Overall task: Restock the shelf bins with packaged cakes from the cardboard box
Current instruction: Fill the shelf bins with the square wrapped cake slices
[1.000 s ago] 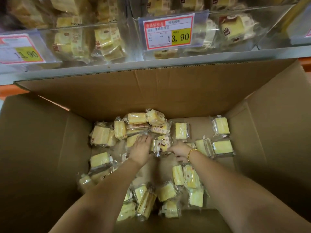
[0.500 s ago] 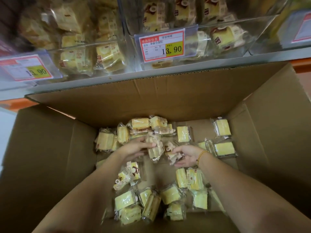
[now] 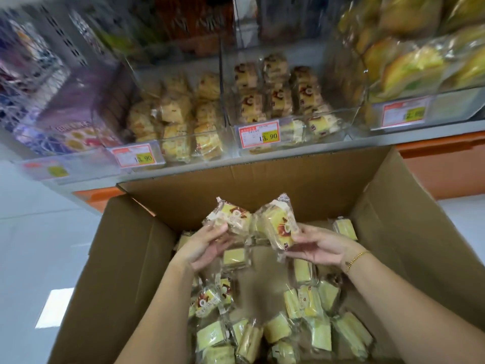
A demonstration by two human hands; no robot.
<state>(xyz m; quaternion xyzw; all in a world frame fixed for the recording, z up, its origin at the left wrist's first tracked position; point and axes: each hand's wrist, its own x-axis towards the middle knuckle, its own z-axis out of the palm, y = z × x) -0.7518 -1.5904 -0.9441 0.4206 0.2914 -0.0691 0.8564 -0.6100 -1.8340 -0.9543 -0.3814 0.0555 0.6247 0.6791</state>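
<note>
Head view: left hand point(image 3: 207, 245) and right hand point(image 3: 317, 248) each grip a packaged cake point(image 3: 232, 219) over the cardboard box point(image 3: 126, 258), likely bound for the twelve-o'clock shelf bin point(image 3: 328, 139).

Left hand point(image 3: 204, 245) grips the left cake point(image 3: 233, 219) and right hand point(image 3: 320, 248) grips the right cake point(image 3: 278, 227) above the cardboard box point(image 3: 126, 258). It's open air to the shelf, and only the far flap point(image 3: 262, 185) rises in that lane! Beyond it, the left bin point(image 3: 183, 153) and middle bin point(image 3: 315, 137) are open on top, split by a clear divider point(image 3: 223, 101) and heaped with cakes. Down in the box, loose packs point(image 3: 320, 332) crowd the near side, with bare cardboard mid-floor.
</note>
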